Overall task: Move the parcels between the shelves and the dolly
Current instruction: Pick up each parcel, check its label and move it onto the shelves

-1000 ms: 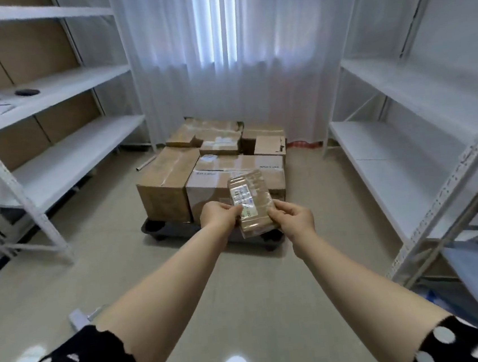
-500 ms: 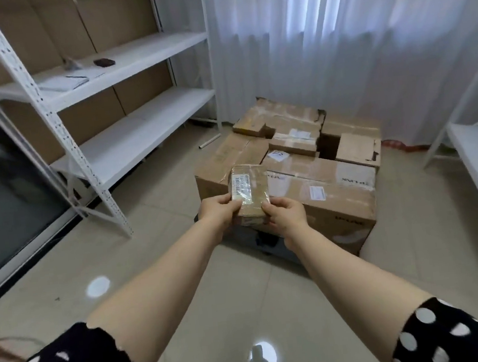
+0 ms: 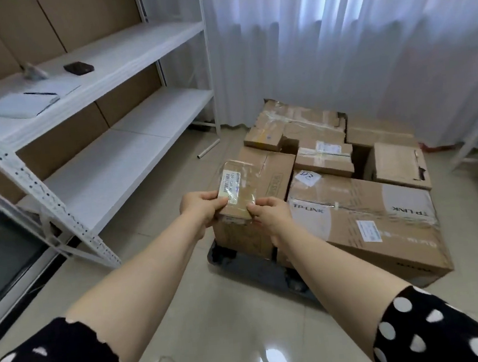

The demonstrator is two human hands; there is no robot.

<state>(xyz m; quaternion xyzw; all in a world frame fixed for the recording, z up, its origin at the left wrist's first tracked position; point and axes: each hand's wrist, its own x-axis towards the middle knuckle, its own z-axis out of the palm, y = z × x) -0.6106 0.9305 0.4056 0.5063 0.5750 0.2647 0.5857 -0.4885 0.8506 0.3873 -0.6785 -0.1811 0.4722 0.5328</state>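
now the parcel hangs by the dolly, long axis pointing away, near end pinched by fingers of left hand and right hand, shelf off to the left, nearer the left hand.

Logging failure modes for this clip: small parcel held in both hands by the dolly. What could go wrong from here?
1. The left hand and right hand pinch only the near end of the small parcel, whose wrap looks glossy; it may slip and drop onto the carton below.
2. A loose tube lies between the left shelving and the dolly; stepping on it while walking to the shelf could cause a stumble.
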